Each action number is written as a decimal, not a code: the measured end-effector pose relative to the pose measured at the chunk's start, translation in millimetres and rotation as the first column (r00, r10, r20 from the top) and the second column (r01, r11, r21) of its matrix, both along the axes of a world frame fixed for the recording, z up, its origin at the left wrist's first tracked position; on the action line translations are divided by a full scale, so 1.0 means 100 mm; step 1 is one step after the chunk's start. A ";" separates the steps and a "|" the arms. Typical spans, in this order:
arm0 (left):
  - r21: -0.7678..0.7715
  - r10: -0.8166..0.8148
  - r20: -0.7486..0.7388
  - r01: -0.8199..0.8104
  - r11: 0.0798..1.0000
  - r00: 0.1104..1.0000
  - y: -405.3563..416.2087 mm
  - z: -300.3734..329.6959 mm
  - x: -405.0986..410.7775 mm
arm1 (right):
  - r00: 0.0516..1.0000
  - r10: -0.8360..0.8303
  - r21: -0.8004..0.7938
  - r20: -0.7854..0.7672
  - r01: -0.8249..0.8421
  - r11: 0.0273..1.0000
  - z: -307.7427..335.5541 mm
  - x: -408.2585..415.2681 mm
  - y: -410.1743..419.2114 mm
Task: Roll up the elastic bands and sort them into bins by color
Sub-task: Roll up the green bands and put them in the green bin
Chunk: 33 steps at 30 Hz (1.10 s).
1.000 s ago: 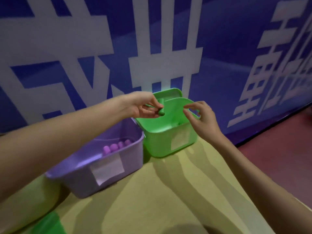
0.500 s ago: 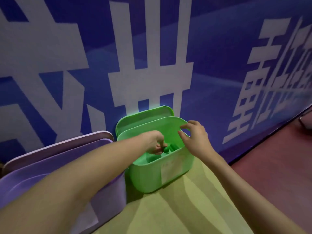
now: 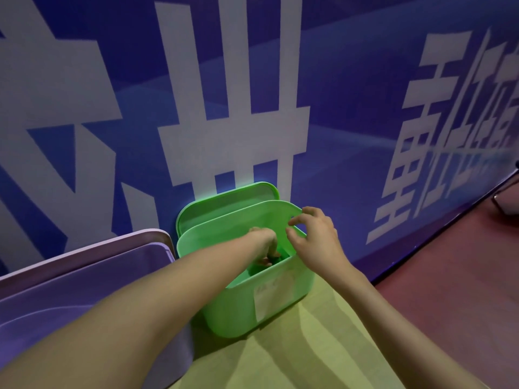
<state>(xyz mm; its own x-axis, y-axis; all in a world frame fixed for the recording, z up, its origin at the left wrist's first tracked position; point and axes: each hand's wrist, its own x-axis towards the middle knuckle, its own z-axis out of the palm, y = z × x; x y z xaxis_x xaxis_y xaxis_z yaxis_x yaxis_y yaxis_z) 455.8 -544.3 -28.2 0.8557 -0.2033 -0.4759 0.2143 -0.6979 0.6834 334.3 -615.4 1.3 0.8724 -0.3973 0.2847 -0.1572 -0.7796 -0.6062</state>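
Observation:
The green bin (image 3: pixel 247 310) stands on the table against the wall, with its green lid (image 3: pixel 224 197) propped upright behind it. My left hand (image 3: pixel 262 240) reaches down inside the bin, fingers curled. A small dark green piece of the rolled green band (image 3: pixel 273 258) shows at its fingertips; the rest is hidden by the hand and the bin wall. My right hand (image 3: pixel 317 237) hovers at the bin's right rim with loosely bent fingers and holds nothing.
A purple bin (image 3: pixel 84 276) sits directly left of the green one, under my left forearm. Both rest on a yellow-green tabletop (image 3: pixel 280 360). A blue banner wall (image 3: pixel 337 108) rises right behind the bins. Red floor (image 3: pixel 463 276) lies to the right.
My left hand has carried the green roll from above the bin down into it. My right hand has stayed by the right rim. The view has moved closer to the green bin.

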 end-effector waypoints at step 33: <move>-0.024 -0.007 0.735 0.036 0.999 0.678 2.78 1.47 -2.07 | 0.925 0.381 -0.230 -0.005 -0.372 0.899 0.43 -1.50 1.45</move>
